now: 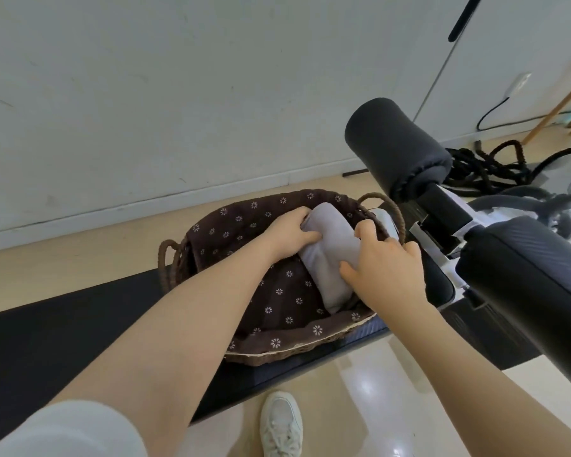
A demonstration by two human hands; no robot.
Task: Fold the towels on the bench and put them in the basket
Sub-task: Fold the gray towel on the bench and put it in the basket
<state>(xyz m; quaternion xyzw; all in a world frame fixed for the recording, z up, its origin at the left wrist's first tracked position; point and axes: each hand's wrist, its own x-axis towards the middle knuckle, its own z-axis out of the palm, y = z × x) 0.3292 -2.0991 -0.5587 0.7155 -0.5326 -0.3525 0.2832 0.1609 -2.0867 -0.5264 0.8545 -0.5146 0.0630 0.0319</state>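
Note:
A folded pale grey towel (330, 255) lies inside a wicker basket (297, 352) lined with brown flowered cloth, against its right side. The basket stands on the black bench (63, 328). My left hand (289, 234) grips the towel's far left end, thumb on top and fingers curled round the edge. My right hand (388, 262) holds the towel's right side, with fingers and thumb curled over it. The lower part of the towel is partly hidden by my right hand.
A black foam roller pad (396, 148) and a second padded arm (521, 275) of the bench stand just right of the basket. Black ropes (488, 166) lie on the floor by the wall. My white shoe (281, 423) is below the bench edge.

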